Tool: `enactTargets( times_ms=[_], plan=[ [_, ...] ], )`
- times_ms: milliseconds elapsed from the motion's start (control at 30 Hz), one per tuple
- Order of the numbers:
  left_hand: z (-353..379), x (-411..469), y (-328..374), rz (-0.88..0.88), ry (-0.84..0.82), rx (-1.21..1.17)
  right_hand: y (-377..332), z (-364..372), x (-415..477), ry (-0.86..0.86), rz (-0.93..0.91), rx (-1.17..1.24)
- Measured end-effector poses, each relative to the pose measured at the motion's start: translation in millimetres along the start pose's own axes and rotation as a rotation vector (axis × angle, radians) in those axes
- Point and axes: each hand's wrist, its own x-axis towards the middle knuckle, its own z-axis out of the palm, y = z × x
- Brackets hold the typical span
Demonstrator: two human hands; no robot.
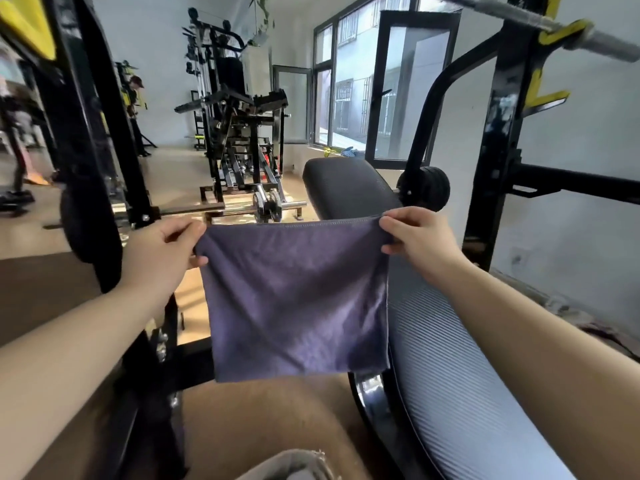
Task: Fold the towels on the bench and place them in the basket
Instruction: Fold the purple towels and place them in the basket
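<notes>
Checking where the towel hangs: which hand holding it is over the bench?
The right hand, pinching a top corner of the purple towel above the bench pad; the left hand pinches the other corner out over the floor, beside the bench.

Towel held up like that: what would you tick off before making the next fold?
1. The left hand pinches a top corner of the towel: ok.
2. The right hand pinches the other top corner: ok.
3. Top edge pulled straight between both hands: ok.
4. Cloth hangs flat, no twist: ok, only light wrinkles.
5. The bench is close at the right for laying it down: ok.
6. Where the basket stands: cannot tell, it is not in view.
</notes>
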Motion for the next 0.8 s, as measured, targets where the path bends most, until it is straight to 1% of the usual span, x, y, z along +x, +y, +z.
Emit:
enactTargets(
  times_ms=[200, 333, 433, 567, 667, 800],
  plan=[
    [-29, -17, -55, -0.114, -0.003, 0.105, 51, 30, -29, -0.036, 0.046, -0.017],
    [-38, -29, -92, -0.176, -0.028, 0.184, 89, 41, -45, -0.076, 0.067, -0.127],
    [-38, -35, -118, -0.234, -0.036, 0.196, 120, 47, -52, -0.107, 0.119, -0.205],
    [-36, -39, -136, -0.281, -0.129, 0.29, 148, 52, -58, -0.166, 0.181, -0.317],
    [-32, -45, -138, -0.302, -0.187, 0.337, 156, 51, -60, -0.172, 0.213, -0.385],
    [-26, -62, -151, -0.348, -0.281, 0.384, 164, 58, -69, -0.205, 0.204, -0.453]
  ],
)
